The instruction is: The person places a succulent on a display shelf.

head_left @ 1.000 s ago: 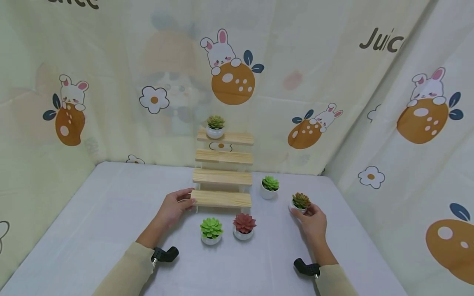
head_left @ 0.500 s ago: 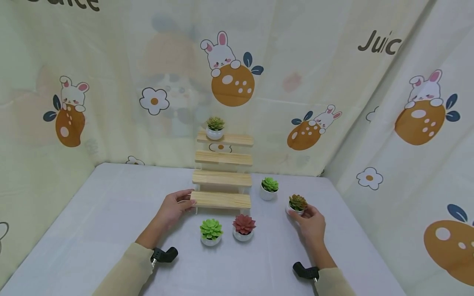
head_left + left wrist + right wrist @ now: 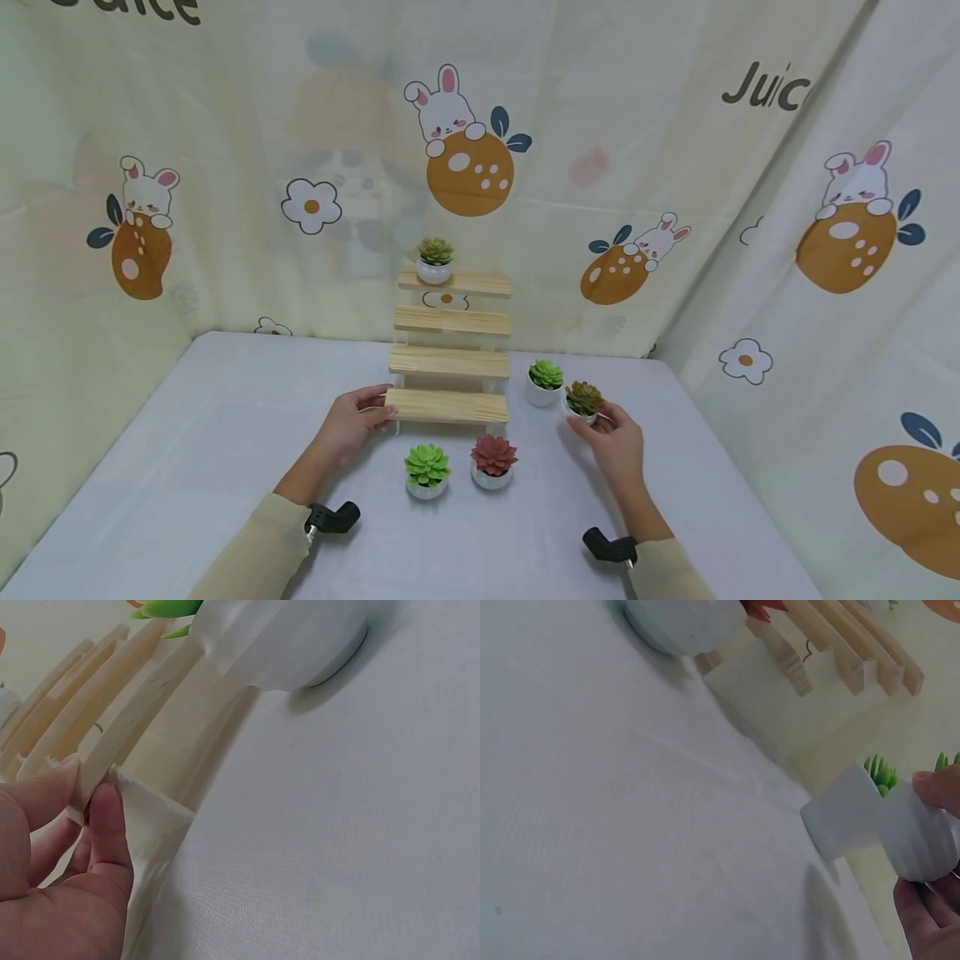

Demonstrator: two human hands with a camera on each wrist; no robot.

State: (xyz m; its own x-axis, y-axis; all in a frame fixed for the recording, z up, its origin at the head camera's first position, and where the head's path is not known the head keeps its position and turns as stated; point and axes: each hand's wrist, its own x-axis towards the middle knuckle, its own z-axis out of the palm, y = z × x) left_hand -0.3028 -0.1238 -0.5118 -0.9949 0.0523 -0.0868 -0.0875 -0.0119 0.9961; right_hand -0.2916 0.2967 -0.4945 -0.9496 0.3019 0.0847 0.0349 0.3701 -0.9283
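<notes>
My left hand [image 3: 349,427] pinches the left end of the lowest board of a stepped wooden plant stand [image 3: 448,406]; in the left wrist view, thumb and fingers grip the board's end [image 3: 94,776]. With my right hand [image 3: 621,440] I hold a brownish-green potted succulent [image 3: 583,398] by its white pot [image 3: 921,834]. Just left of it a bright green potted succulent [image 3: 544,383] stands on the table, overlapped by the held pot in the right wrist view. A dull green potted succulent [image 3: 435,260] sits at the left of the top board.
In front of the stand, a light green potted succulent [image 3: 427,472] and a dark red one [image 3: 493,462] stand side by side. A white cloth covers the table [image 3: 210,433]. Printed curtains [image 3: 247,267] hang close behind and at the sides.
My right hand has moved left with the brownish-green succulent, bringing it close beside the bright green one. The left hand keeps its grip on the lowest board.
</notes>
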